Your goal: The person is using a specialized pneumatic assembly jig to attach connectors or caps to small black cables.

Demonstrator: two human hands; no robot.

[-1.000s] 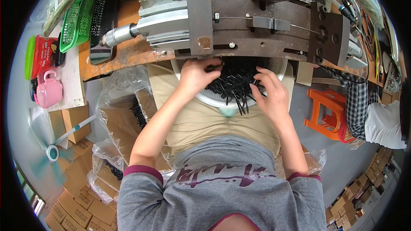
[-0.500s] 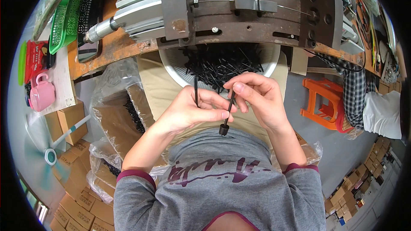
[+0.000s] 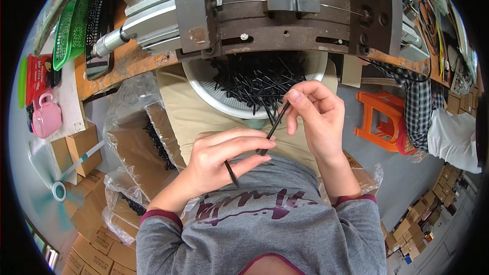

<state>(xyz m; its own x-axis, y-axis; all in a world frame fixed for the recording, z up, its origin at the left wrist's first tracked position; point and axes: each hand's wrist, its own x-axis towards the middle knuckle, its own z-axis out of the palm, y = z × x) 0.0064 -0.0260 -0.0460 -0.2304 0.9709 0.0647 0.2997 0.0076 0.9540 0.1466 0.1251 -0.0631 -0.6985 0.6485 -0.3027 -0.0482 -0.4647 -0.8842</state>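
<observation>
Between my right thumb and forefinger is the upper end of a thin black rod (image 3: pixel 278 120), slanting down toward the left. Its lower end lies among the fingertips of my left hand (image 3: pixel 216 153), which closes around it. A second thin black rod (image 3: pixel 232 174) pokes out below, tucked between the left hand's fingers. My right hand (image 3: pixel 321 117) pinches with its other fingers curled. Just beyond both hands, a white basin (image 3: pixel 206 93) holds a heap of similar black pieces (image 3: pixel 254 79).
A metal machine fixture (image 3: pixel 285 25) stands on the wooden bench (image 3: pixel 117 69) ahead. Left are a green basket (image 3: pixel 70 30), a pink cup (image 3: pixel 47 117), a fan (image 3: pixel 59 191) and an open carton (image 3: pixel 135 147). Right, an orange stool (image 3: pixel 379 119) stands near another person's checked sleeve (image 3: pixel 418 107).
My left hand has turned over and moved lower, so its tucked rod now points down instead of up. The right hand has shifted slightly right, still pinching its rod, whose thicker lower end is now among left fingertips.
</observation>
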